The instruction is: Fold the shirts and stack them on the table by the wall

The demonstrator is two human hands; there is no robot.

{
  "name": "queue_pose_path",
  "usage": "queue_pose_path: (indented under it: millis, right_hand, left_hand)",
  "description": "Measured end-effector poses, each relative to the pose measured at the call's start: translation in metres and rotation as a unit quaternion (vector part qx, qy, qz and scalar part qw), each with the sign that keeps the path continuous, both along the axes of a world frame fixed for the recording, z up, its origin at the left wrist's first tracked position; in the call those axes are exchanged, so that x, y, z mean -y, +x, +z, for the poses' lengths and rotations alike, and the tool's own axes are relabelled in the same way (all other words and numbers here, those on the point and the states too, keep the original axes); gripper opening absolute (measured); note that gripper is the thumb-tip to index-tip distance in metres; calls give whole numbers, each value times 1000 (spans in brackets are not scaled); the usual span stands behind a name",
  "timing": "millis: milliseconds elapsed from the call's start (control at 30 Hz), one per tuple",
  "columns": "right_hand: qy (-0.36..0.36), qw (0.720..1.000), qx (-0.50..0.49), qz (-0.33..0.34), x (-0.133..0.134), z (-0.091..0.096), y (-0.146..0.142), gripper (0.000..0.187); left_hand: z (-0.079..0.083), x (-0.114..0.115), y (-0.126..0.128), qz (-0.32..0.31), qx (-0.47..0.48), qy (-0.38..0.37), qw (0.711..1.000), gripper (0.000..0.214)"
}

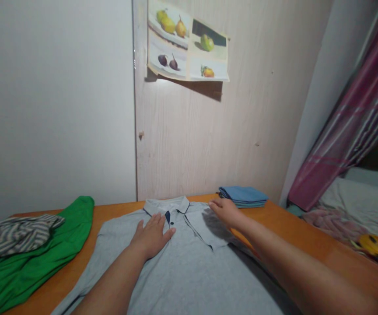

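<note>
A grey polo shirt (189, 267) lies spread face up on an orange table (307, 240), collar toward the wall. My left hand (152, 235) rests flat on the shirt's chest beside the dark button placket, fingers stretched out. My right hand (225, 211) lies on the shirt's right shoulder, fingers extended, where the sleeve side is folded inward over the body. Neither hand holds anything.
A green garment (34, 262) with a striped one (12, 238) on it lies at the table's left. A folded blue stack (243, 196) sits at the back right. A fruit poster (187, 43) hangs on the wooden wall. Right: a bed (356, 205) and curtain (353, 127).
</note>
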State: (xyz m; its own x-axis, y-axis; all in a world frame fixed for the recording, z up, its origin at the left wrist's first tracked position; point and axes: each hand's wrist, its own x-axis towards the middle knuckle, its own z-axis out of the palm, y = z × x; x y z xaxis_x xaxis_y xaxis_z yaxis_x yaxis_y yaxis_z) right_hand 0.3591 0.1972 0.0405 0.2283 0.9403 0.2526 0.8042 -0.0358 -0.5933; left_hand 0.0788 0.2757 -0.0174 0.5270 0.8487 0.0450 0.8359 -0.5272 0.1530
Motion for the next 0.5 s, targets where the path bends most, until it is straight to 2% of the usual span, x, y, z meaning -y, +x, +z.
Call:
queue_pose_path:
  millis: [67,133,200,300,400,500]
  right_hand:
    - [-14,997,67,46,6,-23,-7,48]
    - [-73,983,142,89,11,-43,-14,66]
    - [-125,972,174,96,15,-53,-18,73]
    - [-155,967,181,90,15,-49,-20,73]
    - [-139,969,183,89,13,-41,-25,73]
    - [-134,969,183,92,14,-44,-31,79]
  left_hand:
    - [0,0,0,1,-3,1,1000,86]
    - [1,0,0,6,-5,2,1000,85]
    - [2,0,0,10,-3,1,1000,84]
    - [4,2,1,12,-1,-3,1000,82]
    - [6,3,0,13,-3,-7,1000,81]
    - [8,3,0,11,-3,-5,1000,81]
